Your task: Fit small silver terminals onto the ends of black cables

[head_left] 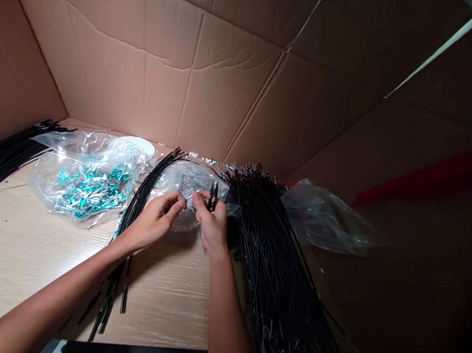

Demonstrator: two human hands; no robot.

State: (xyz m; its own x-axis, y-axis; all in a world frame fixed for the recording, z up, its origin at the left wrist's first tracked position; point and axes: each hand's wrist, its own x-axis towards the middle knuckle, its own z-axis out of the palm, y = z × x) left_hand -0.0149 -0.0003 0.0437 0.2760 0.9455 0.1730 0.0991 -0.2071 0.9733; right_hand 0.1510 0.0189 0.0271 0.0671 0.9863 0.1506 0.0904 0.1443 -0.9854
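A pale wood-grain table (164, 305) is spreading out nearest; a thick bundle of black cables with stripped, coloured wire ends (271, 248) is running along its right side; a looser bunch of slim black cables (144, 192) is passing beneath the left forearm; the left hand (165, 210) is pinching a tiny thin piece (187, 199) between thumb and fingertips, its details too small to tell; the right hand (213, 220) is curling around a black two-pronged tool (210, 197), prongs pointing up, its thumb and forefinger meeting near the piece; a clear plastic bag of small silvery bits (187, 183) is lying just behind both hands; a creased brown cardboard wall (162, 81) is standing beyond.
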